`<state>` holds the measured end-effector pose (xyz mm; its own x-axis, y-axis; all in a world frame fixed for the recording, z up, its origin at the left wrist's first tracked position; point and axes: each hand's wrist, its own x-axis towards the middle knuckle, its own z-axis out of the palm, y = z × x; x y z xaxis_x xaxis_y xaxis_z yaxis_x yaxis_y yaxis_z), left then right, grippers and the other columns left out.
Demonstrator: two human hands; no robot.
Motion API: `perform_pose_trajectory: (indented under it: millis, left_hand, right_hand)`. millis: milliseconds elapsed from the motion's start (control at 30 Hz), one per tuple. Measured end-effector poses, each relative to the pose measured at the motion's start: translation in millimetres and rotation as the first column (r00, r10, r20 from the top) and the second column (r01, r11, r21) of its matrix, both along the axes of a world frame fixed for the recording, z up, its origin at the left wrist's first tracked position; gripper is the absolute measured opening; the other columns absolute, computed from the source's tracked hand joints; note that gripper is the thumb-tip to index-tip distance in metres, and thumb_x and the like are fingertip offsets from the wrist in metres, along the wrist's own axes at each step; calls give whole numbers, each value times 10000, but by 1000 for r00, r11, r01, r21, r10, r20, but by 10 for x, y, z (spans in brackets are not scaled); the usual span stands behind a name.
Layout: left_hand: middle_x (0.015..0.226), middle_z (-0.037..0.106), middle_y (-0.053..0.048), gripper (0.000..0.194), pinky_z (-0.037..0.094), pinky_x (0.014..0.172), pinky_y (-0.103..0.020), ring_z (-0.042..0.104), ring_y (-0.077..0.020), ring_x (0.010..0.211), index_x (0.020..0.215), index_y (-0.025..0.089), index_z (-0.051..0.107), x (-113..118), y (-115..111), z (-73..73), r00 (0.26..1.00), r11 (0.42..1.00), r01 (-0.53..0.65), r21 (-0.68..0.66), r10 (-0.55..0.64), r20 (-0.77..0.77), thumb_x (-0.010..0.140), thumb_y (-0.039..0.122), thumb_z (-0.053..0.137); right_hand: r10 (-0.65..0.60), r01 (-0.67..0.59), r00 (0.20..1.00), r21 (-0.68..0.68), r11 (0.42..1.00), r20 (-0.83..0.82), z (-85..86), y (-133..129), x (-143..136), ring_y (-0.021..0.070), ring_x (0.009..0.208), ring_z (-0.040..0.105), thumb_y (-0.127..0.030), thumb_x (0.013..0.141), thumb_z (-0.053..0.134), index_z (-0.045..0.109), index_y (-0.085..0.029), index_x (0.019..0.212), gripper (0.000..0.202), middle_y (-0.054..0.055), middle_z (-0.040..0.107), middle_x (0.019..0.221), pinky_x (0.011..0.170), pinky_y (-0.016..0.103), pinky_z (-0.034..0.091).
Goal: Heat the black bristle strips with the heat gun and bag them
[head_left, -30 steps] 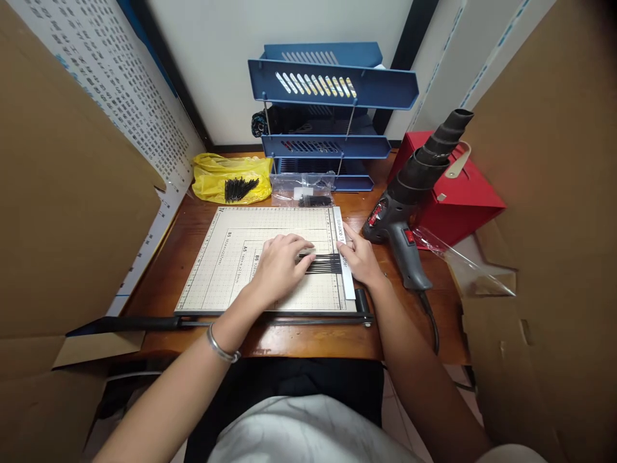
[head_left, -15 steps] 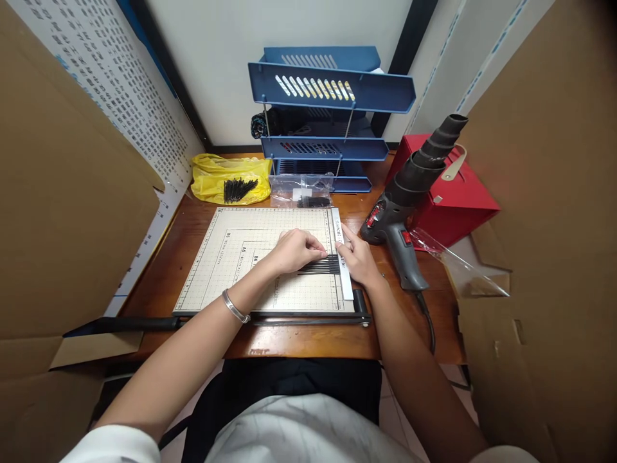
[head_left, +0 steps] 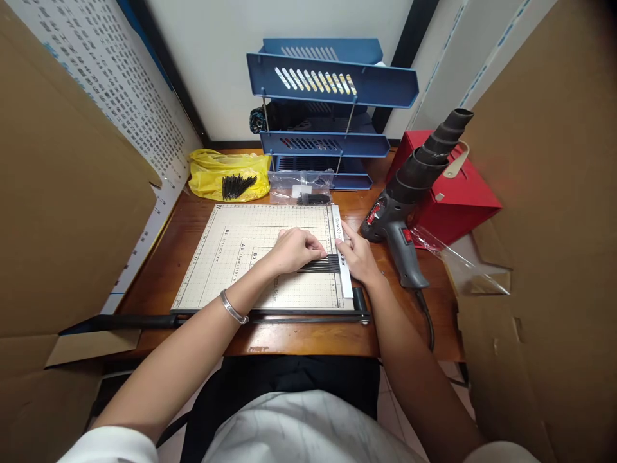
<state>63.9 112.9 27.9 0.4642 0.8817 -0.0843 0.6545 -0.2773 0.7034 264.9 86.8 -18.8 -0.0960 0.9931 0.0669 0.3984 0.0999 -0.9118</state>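
Several thin black strands (head_left: 330, 264) lie nearly parallel.

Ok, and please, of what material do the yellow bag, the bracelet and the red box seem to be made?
The yellow bag looks like thin, slightly shiny plastic film: it is crumpled, with soft highlights. The bracelet looks like polished, silver-coloured metal, by its bright reflections. The red box has smooth, flat faces; it may be coated cardboard or imitation leather, I cannot tell which.

Glossy brown wooden desk (head_left: 299, 339).
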Motion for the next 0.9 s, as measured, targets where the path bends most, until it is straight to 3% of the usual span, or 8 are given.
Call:
perform_pose_trajectory:
  millis: [233,433,533,633,733,833,900]
  left_hand:
    - [920,764,-45,162,465,899,-376,665,-219,891,893,218,813,-44,-64,12,1000,997,4,74,-6,23,899,350,719]
    - [1185,706,-72,254,437,1030,-456,602,-275,1144,1154,228,708,-352,-481,-8,998,952,-66,300,65,11,970,392,646]
    - [1240,691,-85,296,462,1026,-470,604,-286,1168,1226,240,660,-521,-753,-66,985,913,-156,377,171,-5,971,389,646]
    - [1313,672,-93,361,463,1068,-489,597,-300,1232,1290,240,625,-596,-915,-102,974,891,-190,413,222,-32,966,397,651]
    - [1395,647,-97,422,434,1142,-507,565,-307,1322,1347,231,596,-578,-918,-100,981,903,-144,406,184,-62,962,397,646]
    - [1501,585,-111,482,317,1251,-546,485,-311,1440,1406,204,556,-520,-834,-85,988,926,-77,370,120,-96,960,377,618]
    - [1558,540,-115,518,224,1296,-564,408,-311,1513,1439,183,530,-478,-783,-81,988,939,-45,342,92,-124,955,359,594]
  right_hand:
    - [11,-11,1000,13,1000,7,3,-13,-19,92,519,355,-403,938,501,464,-112,1556,684,-63,467,604,525,234,275]
    - [-34,33,998,27,999,59,-31,31,74,118,556,395,-452,947,494,439,-93,1568,720,-67,422,604,587,258,323]
    - [-179,168,977,96,981,115,96,21,130,145,647,443,-468,936,510,432,-81,1566,743,-51,413,658,689,292,370]
    - [-282,241,918,171,955,279,319,-104,56,176,748,530,-485,940,531,579,-153,1448,609,1,536,763,782,338,413]
    - [-169,85,905,225,971,390,498,-321,-113,235,1001,619,-432,937,550,590,-179,1407,536,89,660,1066,925,397,460]
    - [-58,-77,864,245,966,500,540,-522,-232,295,1356,512,-354,906,573,576,-191,1385,506,133,582,1415,1142,513,358]
    - [-51,-95,833,233,968,551,500,-609,-248,315,1460,423,-302,873,562,586,-199,1344,482,136,506,1524,1208,586,265]
